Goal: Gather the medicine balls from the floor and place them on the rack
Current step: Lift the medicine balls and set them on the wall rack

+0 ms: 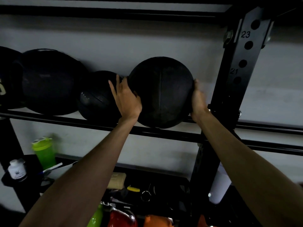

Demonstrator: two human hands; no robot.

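A large black medicine ball (pixel 161 92) rests on the front rail of the black rack (pixel 164 132), near the right upright. My left hand (pixel 126 99) presses against its left side, fingers spread. My right hand (pixel 197 99) cups its right side. Both hands hold the ball between them. Left of it sit a smaller textured black ball (pixel 96 97), a big black ball (pixel 50 82) and another dark ball (pixel 8 79) at the frame's left edge.
The rack's numbered upright post (pixel 242 63) stands just right of the ball. Below, a lower shelf holds a green shaker bottle (pixel 45 152), a white pill bottle (pixel 16 168), a white roll (pixel 219 185), and red and orange items (pixel 139 218). A pale wall lies behind.
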